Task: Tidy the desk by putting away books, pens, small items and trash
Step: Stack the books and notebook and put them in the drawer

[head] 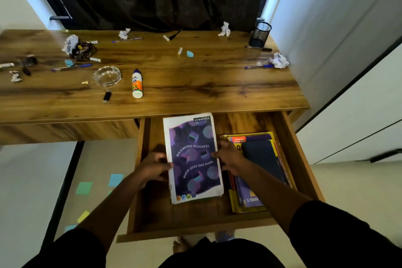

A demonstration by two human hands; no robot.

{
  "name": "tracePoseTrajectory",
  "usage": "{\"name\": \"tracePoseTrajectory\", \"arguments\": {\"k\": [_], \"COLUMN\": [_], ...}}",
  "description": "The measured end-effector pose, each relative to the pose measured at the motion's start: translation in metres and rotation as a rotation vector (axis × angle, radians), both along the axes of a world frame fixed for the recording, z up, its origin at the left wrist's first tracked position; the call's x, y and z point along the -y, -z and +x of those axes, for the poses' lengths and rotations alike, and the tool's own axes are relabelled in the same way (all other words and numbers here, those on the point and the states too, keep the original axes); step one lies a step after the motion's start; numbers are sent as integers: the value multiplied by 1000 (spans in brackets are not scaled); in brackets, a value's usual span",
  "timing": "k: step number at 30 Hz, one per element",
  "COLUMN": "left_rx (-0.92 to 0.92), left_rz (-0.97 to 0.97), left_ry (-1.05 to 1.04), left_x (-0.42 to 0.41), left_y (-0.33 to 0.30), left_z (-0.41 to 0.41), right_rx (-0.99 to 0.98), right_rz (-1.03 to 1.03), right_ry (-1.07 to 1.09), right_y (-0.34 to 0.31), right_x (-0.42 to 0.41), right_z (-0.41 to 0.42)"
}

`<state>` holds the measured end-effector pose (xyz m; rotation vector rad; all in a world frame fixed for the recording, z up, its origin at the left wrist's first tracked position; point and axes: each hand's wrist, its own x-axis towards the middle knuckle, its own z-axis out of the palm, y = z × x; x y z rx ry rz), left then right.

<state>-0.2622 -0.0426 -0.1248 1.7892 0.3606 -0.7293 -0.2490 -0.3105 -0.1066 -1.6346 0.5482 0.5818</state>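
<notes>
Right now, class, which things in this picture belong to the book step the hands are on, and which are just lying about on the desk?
In the job:
purple notebook
left hand, grip on its left edge
right hand, grip on its right edge
open drawer
book stack beside it

Lying about:
glue bottle
glass ashtray
mesh pen cup
crumpled paper

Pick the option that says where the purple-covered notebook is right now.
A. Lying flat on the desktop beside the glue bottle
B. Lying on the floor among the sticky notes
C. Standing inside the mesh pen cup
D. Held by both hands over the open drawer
D: the left hand and the right hand grip opposite edges of the purple notebook inside the open drawer, left of a stack of books.
</notes>
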Motion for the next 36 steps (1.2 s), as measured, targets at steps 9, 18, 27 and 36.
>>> {"name": "tracePoseTrajectory", "arguments": {"k": [9,18,27,36], "left_rx": [2,126,193,210], "left_rz": [190,476,515,490], "left_ry": [31,21,253,388], "left_x": [27,34,41,39], "left_y": [27,36,26,25], "left_z": [-31,-34,-43,-44], "right_rx": [-20,154,216,235], "right_rz": [-369,-764,-919,-905], "right_ry": [-268,-537,-763,-780], "right_y": [36,43,43,33], "right_x": [-4,2,11,14], "right_z": [-29,-27,-32,-41]}}
